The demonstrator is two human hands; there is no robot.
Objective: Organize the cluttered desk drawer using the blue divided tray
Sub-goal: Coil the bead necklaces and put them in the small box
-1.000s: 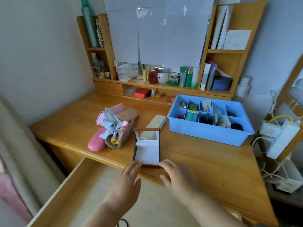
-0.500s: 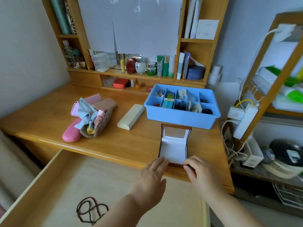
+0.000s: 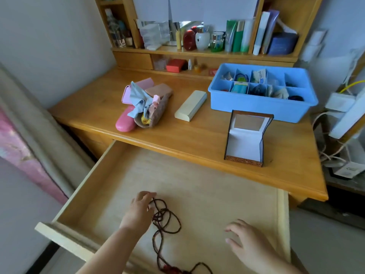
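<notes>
The wooden drawer [image 3: 83, 186] is pulled out below the desk. A dark brown bead necklace [image 3: 167, 220] lies tangled on its floor and trails off toward the bottom edge. My left hand [image 3: 138, 210] reaches into the drawer, its curled fingertips pinching the top loop of the strand. My right hand [image 3: 248, 244] hovers over the drawer's right side with fingers spread, holding nothing. The blue divided tray [image 3: 262, 109] stands at the desk's back right with small items in several compartments. An open box with a white lining [image 3: 245, 147] stands on the desk in front of the tray.
A cream case [image 3: 190, 105] lies left of the tray. Further left is a pile of pink cases, cloths and a woven pouch [image 3: 144, 103]. Bottles and jars line the shelf [image 3: 207, 54] behind. Cables and power strips [image 3: 343, 107] hang at the desk's right.
Both hands left the open box on the desk edge and dropped into the drawer. My left hand reached the bead necklace. The view tilted down.
</notes>
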